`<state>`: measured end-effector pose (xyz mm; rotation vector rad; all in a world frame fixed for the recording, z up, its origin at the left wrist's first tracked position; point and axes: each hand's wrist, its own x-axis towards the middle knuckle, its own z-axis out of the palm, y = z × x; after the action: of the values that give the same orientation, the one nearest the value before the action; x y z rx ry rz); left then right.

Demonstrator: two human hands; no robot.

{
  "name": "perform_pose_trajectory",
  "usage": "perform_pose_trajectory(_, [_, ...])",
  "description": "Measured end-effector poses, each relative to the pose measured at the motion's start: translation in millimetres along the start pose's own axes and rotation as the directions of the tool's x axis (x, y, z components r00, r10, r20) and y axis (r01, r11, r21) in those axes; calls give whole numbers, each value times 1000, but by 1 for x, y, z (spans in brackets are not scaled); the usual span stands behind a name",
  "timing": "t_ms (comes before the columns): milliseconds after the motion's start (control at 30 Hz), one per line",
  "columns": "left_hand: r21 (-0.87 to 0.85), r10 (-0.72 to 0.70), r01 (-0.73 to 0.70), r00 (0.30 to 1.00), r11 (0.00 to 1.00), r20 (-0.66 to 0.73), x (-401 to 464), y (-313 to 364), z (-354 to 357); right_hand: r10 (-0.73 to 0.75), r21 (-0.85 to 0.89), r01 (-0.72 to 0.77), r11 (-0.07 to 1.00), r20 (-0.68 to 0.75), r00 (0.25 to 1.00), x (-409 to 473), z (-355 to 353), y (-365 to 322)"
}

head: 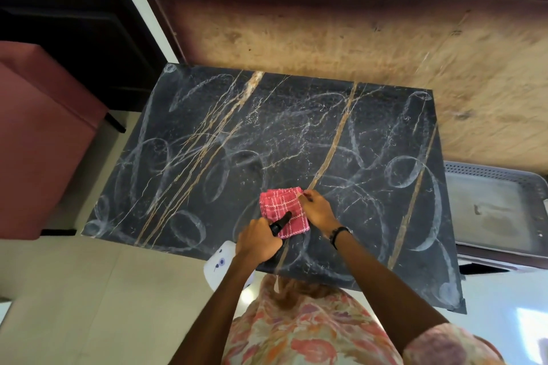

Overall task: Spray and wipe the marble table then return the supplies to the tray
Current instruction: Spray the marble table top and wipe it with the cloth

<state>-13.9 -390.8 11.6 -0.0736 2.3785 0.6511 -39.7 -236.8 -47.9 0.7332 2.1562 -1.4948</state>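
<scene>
A black marble table with gold veins and white looping chalk marks fills the middle of the view. A folded red checked cloth lies on it near the front edge. My left hand grips a spray bottle; its black nozzle points over the cloth and its white body hangs below the table edge. My right hand rests on the cloth's right side, fingers pinching its corner. A grey plastic tray sits to the right of the table.
A red upholstered seat stands left of the table. A large brown board leans against the wall behind it. Pale tiled floor lies at the lower left.
</scene>
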Motion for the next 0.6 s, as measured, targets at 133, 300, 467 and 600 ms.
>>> perform_pose_trajectory(133, [26, -25, 24, 1000, 999, 6, 0, 4, 0, 80, 136, -91, 987, 85, 993, 11, -2, 3])
perform_pose_trajectory(300, [1, -81, 81, 996, 997, 27, -7, 0, -1, 61, 227, -128, 965, 280, 958, 4, -2, 1])
perform_pose_trajectory(467, [-49, -126, 124, 992, 991, -32, -16, -8, -13, -15, 424, -180, 888, 418, 908, -6, 6, -1])
perform_pose_trajectory(600, [-91, -112, 102, 987, 991, -117, -23, -14, -30, -68, 653, -299, 696, 475, 878, -7, 14, -7])
